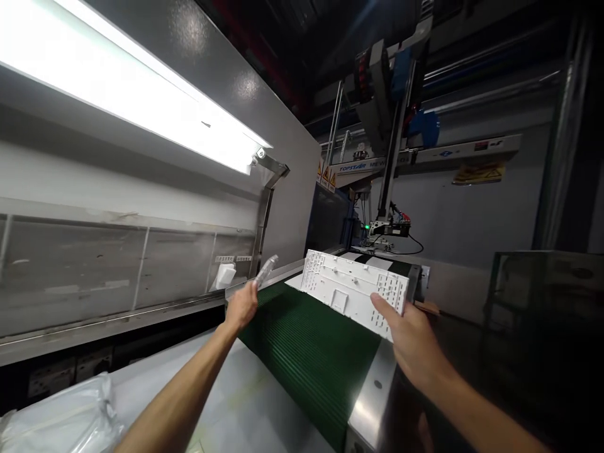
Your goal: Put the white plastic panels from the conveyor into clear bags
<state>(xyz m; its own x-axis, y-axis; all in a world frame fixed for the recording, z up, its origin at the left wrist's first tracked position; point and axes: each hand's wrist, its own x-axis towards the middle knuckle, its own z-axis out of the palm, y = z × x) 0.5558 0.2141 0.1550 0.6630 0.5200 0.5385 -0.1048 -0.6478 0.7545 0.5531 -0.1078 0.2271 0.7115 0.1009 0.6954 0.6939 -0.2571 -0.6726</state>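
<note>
My right hand (pixel 413 336) grips the right end of a white plastic panel (pixel 361 286) with slots and small raised ribs, thumb on its near face. The panel is held tilted above a ribbed green conveyor belt (pixel 302 343). My left hand (pixel 243 306) is closed around a clear, see-through piece (pixel 267 269) that sticks up past the fingers; its exact kind I cannot make out. This hand is over the belt's left edge. A white flat piece (pixel 295 282) shows just left of the panel, partly hidden by it.
The conveyor's metal side rail (pixel 372 390) runs along the right. White items in clear plastic wrapping (pixel 70 418) lie at lower left. A bright lamp (pixel 141 88) hangs at upper left. A small white block (pixel 225 275) is by the left wall. A machine arm (pixel 391 226) hangs beyond the belt.
</note>
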